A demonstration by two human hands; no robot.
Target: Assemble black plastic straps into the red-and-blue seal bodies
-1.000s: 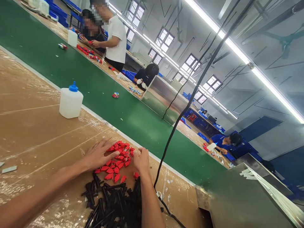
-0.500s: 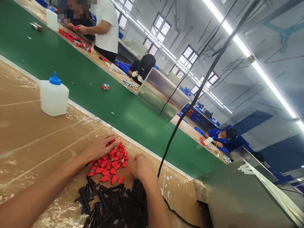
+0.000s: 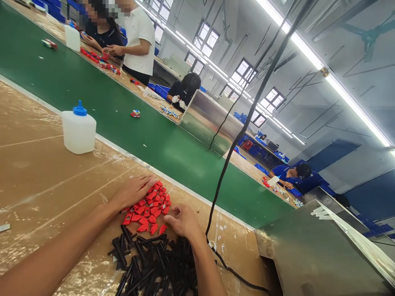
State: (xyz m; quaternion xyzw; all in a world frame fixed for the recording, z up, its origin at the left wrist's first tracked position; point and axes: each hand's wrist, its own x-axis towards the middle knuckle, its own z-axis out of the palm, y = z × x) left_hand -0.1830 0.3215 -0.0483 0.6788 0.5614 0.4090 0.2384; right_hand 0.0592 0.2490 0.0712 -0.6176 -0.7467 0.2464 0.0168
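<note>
Pieces of red plastic (image 3: 150,205) lie in a loose heap between the two hands in the head view, on a brown table (image 3: 37,172). The left hand (image 3: 132,192) is open and flat along the heap's far left edge, fingers stretched out and close together, their tips against the outermost pieces; it grips nothing that shows. The right hand (image 3: 183,222) is just beside the heap on its right, fingers loosely curled and the thumb standing apart from them, pointing toward the red pieces. No piece shows between thumb and fingers; whether the thumb touches the heap, I cannot tell. A few red pieces lie slightly loose on the heap's near side, one of them close below the right thumb.

Nearer the wearer is a pile of black parts (image 3: 157,263), with the right forearm along its right side. A white bottle (image 3: 79,133) with a blue cap stands upright, well apart from the left hand, near the table's far edge. Beyond that edge runs a green belt (image 3: 173,142) carrying a small toy (image 3: 135,113). A black cable (image 3: 220,176) hangs down to the right of the right hand.
</note>
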